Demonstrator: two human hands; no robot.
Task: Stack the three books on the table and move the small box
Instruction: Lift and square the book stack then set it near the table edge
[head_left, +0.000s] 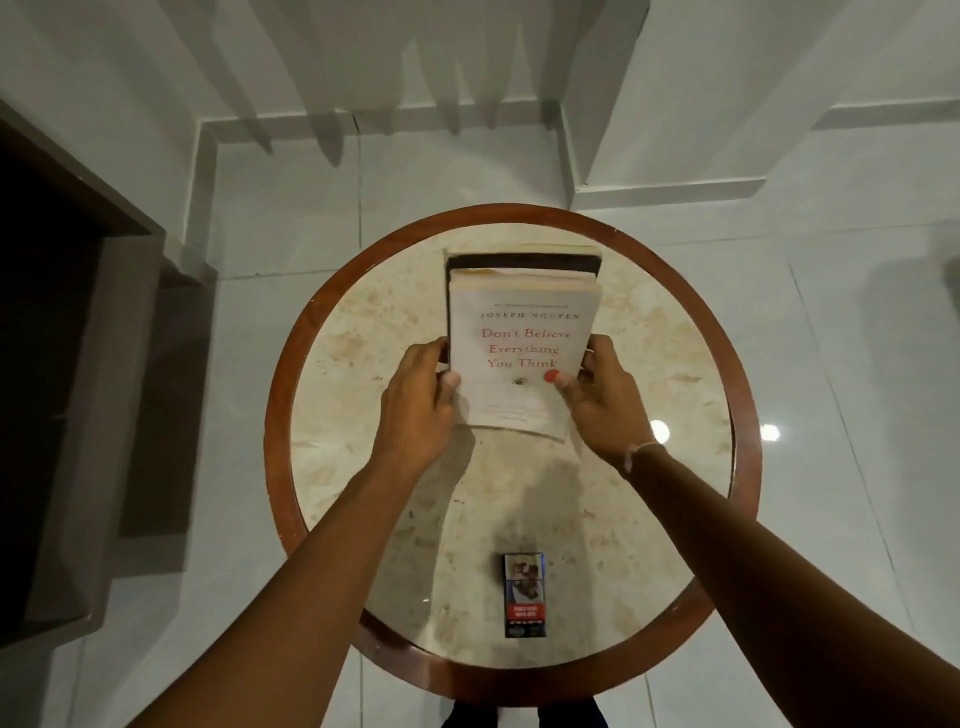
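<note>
A white paperback with red title lettering (519, 322) lies on top of a black-covered book (524, 261) at the far middle of the round table (363, 322). A pale page edge of a further book shows behind the black one. My left hand (421, 405) grips the white book's left edge with the thumb on its cover. My right hand (597, 400) grips its right edge, thumb on the cover. The book's near end looks slightly raised. A small box (524, 595), a printed packet, lies flat near the table's front edge, apart from both hands.
The table has a marbled cream top and a brown wooden rim (748, 467). A dark wooden piece of furniture (62, 364) stands at the left. White tiled floor (857, 338) and white walls surround the table.
</note>
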